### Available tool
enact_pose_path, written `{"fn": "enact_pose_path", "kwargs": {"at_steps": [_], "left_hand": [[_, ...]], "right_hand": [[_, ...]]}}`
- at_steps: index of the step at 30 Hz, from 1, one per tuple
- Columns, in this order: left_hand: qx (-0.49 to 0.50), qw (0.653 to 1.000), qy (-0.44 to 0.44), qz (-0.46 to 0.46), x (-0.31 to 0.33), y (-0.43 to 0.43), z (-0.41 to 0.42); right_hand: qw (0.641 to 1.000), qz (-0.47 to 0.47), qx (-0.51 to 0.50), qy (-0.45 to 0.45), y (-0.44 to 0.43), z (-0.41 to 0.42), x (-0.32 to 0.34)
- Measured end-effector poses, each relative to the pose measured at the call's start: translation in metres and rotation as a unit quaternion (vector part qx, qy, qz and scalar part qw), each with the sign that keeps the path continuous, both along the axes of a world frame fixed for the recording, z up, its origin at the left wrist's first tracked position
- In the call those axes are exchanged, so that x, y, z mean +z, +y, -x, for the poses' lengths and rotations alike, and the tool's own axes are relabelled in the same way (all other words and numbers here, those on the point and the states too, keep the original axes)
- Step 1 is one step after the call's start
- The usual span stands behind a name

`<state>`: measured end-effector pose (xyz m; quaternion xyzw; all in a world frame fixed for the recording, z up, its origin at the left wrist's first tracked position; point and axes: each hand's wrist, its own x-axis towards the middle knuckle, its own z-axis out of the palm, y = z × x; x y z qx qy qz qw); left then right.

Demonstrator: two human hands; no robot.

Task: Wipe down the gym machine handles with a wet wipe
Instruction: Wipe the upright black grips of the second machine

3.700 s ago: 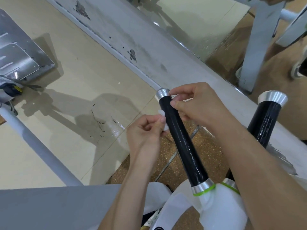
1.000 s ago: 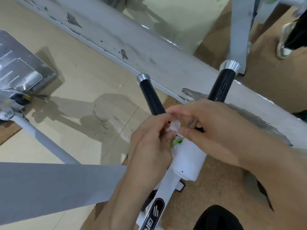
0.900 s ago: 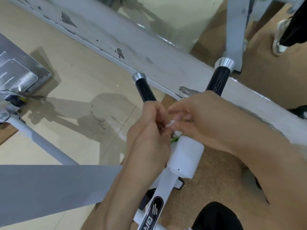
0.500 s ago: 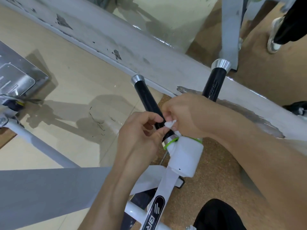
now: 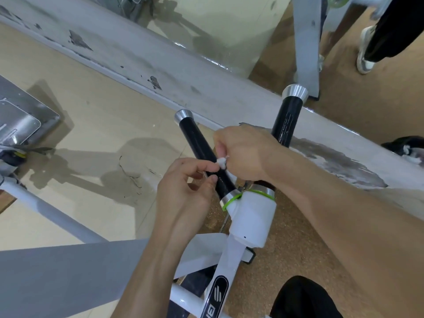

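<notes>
Two black handles with silver end caps rise from a white machine joint (image 5: pixel 252 216) ringed in green. The left handle (image 5: pixel 197 143) slants up to the left; the right handle (image 5: pixel 288 120) stands behind my right hand. A small white wet wipe (image 5: pixel 222 161) is wrapped round the lower part of the left handle. My right hand (image 5: pixel 245 154) grips the wipe against that handle from the right. My left hand (image 5: pixel 188 184) pinches the wipe's other end from the left, fingers curled.
A chipped grey ledge (image 5: pixel 160 65) below a mirror runs diagonally behind the handles. A white frame tube (image 5: pixel 46 210) and a grey panel (image 5: pixel 68 278) lie at lower left, a metal plate (image 5: pixel 20 120) at far left. Cork flooring lies under the machine.
Both hands have slid the wipe a little up the left handle from its silver-and-green base ring. The view has shifted slightly; the base ring now shows below the hands.
</notes>
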<state>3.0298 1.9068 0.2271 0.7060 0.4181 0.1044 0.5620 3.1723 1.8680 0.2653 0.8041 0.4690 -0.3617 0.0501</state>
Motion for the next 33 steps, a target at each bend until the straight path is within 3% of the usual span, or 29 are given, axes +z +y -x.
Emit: {"fn": "enact_pose_path", "kwargs": {"at_steps": [3,8,11,13,18,20,24,28,31,33], "left_hand": [[0.01,1.0,-0.003,0.015,0.0,0.003,-0.002],[0.028,0.999,-0.015,0.037,-0.005,0.003,-0.005],[0.038,0.998,-0.019,0.044,-0.008,0.005,-0.006],[0.053,0.996,-0.029,0.064,-0.011,0.008,-0.005],[0.074,0.993,-0.029,0.088,-0.018,0.01,-0.007],[0.071,0.993,-0.031,0.093,-0.018,0.011,-0.008],[0.069,0.99,-0.045,0.115,-0.02,0.016,-0.007],[0.078,0.985,-0.059,0.145,-0.019,0.019,-0.009],[0.091,0.98,-0.06,0.164,-0.021,0.021,-0.009],[0.091,0.979,-0.062,0.17,-0.023,0.023,-0.009]], "right_hand": [[0.994,0.081,0.05,0.057,0.003,-0.005,0.001],[0.994,-0.034,-0.096,0.033,0.013,-0.004,-0.012],[0.983,0.029,-0.122,0.134,0.017,-0.009,-0.013],[0.983,0.051,-0.12,0.126,0.02,-0.013,-0.014],[0.959,-0.058,-0.258,0.106,0.023,-0.007,-0.027],[0.94,-0.064,-0.3,0.15,0.022,-0.008,-0.03],[0.923,-0.009,-0.291,0.253,0.019,-0.018,-0.022],[0.933,-0.055,-0.323,0.149,0.026,-0.012,-0.034],[0.909,-0.134,-0.385,0.083,0.032,-0.006,-0.046],[0.928,-0.092,-0.348,0.099,0.031,-0.013,-0.039]]}}
